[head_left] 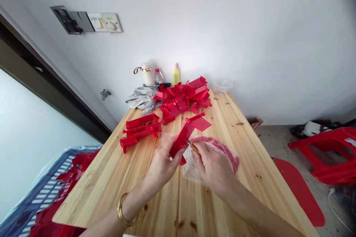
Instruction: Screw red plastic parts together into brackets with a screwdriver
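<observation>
My left hand (164,161) is closed around a red plastic part (185,135), holding it tilted above the wooden table. In my right hand (213,163) is a small tool with a wooden handle (195,149); its thin metal shaft reaches the face of the red part. The exact kind of tip is too small to make out. Under my right hand lies a clear plastic bag (190,168) with many small red pieces (232,152). Left of my hands, several similar red parts (141,130) stand side by side.
A pile of red parts (185,98) lies at the table's (116,185) far end, beside grey cloth (141,98), a white cup (148,74), a small bottle (158,77), a yellow bottle (176,74) and a clear bowl (222,87). A blue basket (46,189) stands left, a red stool (330,155) right.
</observation>
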